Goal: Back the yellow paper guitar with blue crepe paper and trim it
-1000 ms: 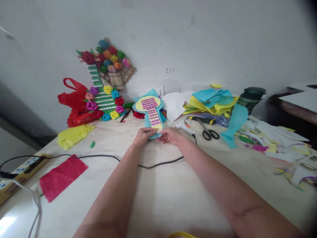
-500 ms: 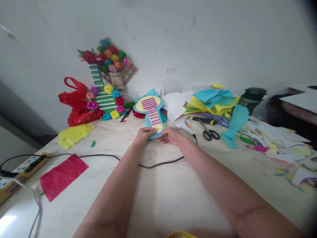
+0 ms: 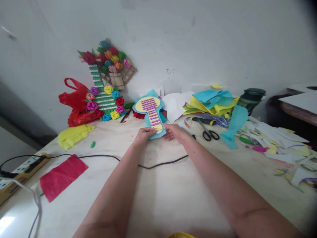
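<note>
In the middle of the table stands a paper craft (image 3: 154, 114), a pale yellow keyhole-like shape with purple strips on it, edged by light blue crepe paper. Its round end leans up at the back, and the narrow end points toward me. My left hand (image 3: 145, 135) pinches the near left corner of that narrow end between thumb and fingers. Just off the right edge is my right hand (image 3: 175, 133), its fingers stretched out and slightly parted, with nothing seen in them. Behind my right hand lies a white glue gun (image 3: 184, 123), partly covered by it.
Scissors (image 3: 210, 135), blue crepe paper (image 3: 234, 127) and paper scraps (image 3: 279, 142) lie to the right. A green bottle (image 3: 251, 99) stands behind. Leftward are a flower-decorated craft (image 3: 105, 101), red crepe paper (image 3: 63, 177) and a power strip (image 3: 26, 168). A black cord (image 3: 158, 164) crosses the table.
My right hand has come off the craft's near right corner and shifted slightly right, its fingers loosening. My left hand keeps its pinch, and the craft stays nearly in place.
</note>
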Motion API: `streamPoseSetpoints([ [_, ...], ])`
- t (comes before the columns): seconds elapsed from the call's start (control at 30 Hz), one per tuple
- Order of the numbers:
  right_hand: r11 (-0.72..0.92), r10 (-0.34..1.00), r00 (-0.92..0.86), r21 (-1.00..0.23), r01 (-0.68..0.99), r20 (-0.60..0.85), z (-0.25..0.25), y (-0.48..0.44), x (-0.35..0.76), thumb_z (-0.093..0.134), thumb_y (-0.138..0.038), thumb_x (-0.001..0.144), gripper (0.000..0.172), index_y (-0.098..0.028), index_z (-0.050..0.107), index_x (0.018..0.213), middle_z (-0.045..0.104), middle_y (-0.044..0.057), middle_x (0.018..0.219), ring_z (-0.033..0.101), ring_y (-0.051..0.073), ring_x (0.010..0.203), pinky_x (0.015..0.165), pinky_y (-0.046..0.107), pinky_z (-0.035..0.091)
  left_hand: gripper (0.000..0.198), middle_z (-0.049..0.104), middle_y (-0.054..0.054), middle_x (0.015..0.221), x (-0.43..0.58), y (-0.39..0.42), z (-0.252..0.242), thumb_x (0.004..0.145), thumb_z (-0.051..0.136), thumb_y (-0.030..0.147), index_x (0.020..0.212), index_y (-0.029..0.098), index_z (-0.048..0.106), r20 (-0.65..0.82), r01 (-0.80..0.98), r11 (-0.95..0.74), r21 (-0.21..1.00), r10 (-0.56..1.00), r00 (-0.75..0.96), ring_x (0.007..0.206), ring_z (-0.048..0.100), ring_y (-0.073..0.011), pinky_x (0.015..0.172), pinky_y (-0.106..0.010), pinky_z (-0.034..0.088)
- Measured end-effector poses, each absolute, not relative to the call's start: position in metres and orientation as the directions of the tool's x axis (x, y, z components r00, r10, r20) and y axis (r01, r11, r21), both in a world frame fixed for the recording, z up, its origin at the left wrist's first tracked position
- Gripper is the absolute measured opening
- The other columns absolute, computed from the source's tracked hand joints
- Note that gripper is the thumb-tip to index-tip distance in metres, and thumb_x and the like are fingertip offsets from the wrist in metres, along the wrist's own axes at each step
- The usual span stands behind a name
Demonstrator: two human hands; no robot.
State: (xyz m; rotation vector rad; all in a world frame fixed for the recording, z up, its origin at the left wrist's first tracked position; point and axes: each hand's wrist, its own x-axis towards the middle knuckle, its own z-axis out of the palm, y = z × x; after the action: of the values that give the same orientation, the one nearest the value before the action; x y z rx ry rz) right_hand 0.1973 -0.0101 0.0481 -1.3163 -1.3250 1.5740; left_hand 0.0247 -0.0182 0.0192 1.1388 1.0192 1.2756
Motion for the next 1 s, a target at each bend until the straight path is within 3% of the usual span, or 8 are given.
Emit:
streamPoseSetpoints([
  [0.13, -0.199, 0.935, -0.271, -0.971, 0.132, -0.229, 0.041, -0.005, 0.195, 0.054, -0.038, 0.076, 0.029, -0.012, 0.058, 0.087, 0.063, 0.007, 0.062, 0.061, 0.017, 0.051, 0.042, 0.024, 0.044, 0.029, 0.07, -0.007, 0.072, 0.025, -0.019, 0.021, 0.047, 0.081, 0.026, 0.071, 0.012, 0.072, 0.04, -0.189, -0.026, 0.982, 0.997, 0.066, 0.068, 0.062, -0.0175, 0.072, -0.03, 0.047],
  [0.27, 0.133, 0.989, -0.099, -0.958, 0.256, 0.111, 0.032, 0.001, 0.198, 0.051, -0.032, 0.073, 0.032, -0.018, 0.053, 0.102, 0.065, 0.007, 0.088, 0.063, 0.021, 0.073, 0.058, 0.033, 0.05, 0.028, 0.07, -0.006, 0.07, 0.025, -0.018, 0.021, 0.043, 0.082, 0.023, 0.067, 0.012, 0.071, 0.011, -0.251, -0.001, 0.968, 0.999, 0.038, 0.064, 0.061, -0.016, 0.068, -0.029, 0.047],
  [0.37, 0.594, 0.795, -0.184, -0.684, 0.424, 0.578, 0.035, -0.003, 0.203, 0.051, -0.028, 0.07, 0.03, -0.02, 0.055, 0.099, 0.051, 0.009, 0.124, 0.051, 0.025, 0.107, 0.085, 0.041, 0.044, 0.028, 0.07, -0.006, 0.069, 0.025, -0.017, 0.02, 0.043, 0.082, 0.022, 0.067, 0.012, 0.071, -0.004, -0.278, 0.014, 0.96, 0.999, 0.036, 0.062, 0.062, -0.0161, 0.066, -0.029, 0.048],
  [0.43, 0.797, 0.583, -0.382, -0.413, 0.441, 0.717, 0.04, -0.008, 0.204, 0.054, -0.028, 0.068, 0.032, -0.02, 0.055, 0.099, 0.038, 0.009, 0.136, 0.041, 0.027, 0.118, 0.094, 0.044, 0.036, 0.028, 0.069, -0.006, 0.069, 0.023, -0.017, 0.019, 0.046, 0.081, 0.023, 0.07, 0.013, 0.071, 0.001, -0.282, 0.016, 0.959, 0.998, 0.063, 0.061, 0.061, -0.0154, 0.065, -0.029, 0.047],
  [0.53, 0.886, 0.417, -0.592, -0.164, 0.433, 0.69, 0.044, -0.017, 0.202, 0.061, -0.028, 0.065, 0.038, -0.019, 0.054, 0.101, 0.03, 0.011, 0.14, 0.033, 0.03, 0.124, 0.097, 0.047, 0.031, 0.026, 0.069, -0.006, 0.07, 0.021, -0.018, 0.019, 0.05, 0.08, 0.023, 0.072, 0.012, 0.072, 0.03, -0.277, 0.0, 0.961, 0.994, 0.103, 0.062, 0.061, -0.0144, 0.064, -0.027, 0.047],
  [0.67, 0.89, 0.362, -0.657, -0.036, 0.455, 0.661, 0.041, -0.019, 0.197, 0.065, -0.021, 0.063, 0.037, -0.018, 0.056, 0.099, 0.032, 0.011, 0.138, 0.03, 0.029, 0.125, 0.097, 0.046, 0.031, 0.024, 0.069, -0.006, 0.071, 0.019, -0.02, 0.022, 0.053, 0.078, 0.023, 0.073, 0.011, 0.071, 0.029, -0.258, 0.006, 0.966, 0.991, 0.13, 0.063, 0.061, -0.0143, 0.065, -0.026, 0.047],
  [0.83, 0.866, 0.375, -0.581, -0.05, 0.498, 0.722, 0.034, -0.011, 0.196, 0.059, -0.015, 0.072, 0.007, -0.02, 0.06, 0.077, 0.047, 0.007, 0.127, 0.04, 0.024, 0.117, 0.092, 0.043, 0.037, 0.027, 0.069, -0.007, 0.068, 0.021, -0.019, 0.023, 0.047, 0.08, 0.021, 0.07, 0.01, 0.07, -0.006, -0.288, 0.033, 0.957, 0.996, 0.093, 0.062, 0.061, -0.0157, 0.067, -0.03, 0.049],
  [1.0, 0.852, 0.442, -0.497, -0.175, 0.494, 0.747, 0.031, -0.003, 0.194, 0.06, -0.017, 0.075, 0.007, -0.021, 0.06, 0.068, 0.055, 0.005, 0.117, 0.049, 0.022, 0.104, 0.087, 0.04, 0.041, 0.027, 0.068, -0.008, 0.07, 0.023, -0.022, 0.026, 0.045, 0.081, 0.02, 0.068, 0.009, 0.069, -0.047, -0.325, 0.079, 0.942, 0.993, 0.106, 0.064, 0.062, -0.0169, 0.069, -0.033, 0.051],
])
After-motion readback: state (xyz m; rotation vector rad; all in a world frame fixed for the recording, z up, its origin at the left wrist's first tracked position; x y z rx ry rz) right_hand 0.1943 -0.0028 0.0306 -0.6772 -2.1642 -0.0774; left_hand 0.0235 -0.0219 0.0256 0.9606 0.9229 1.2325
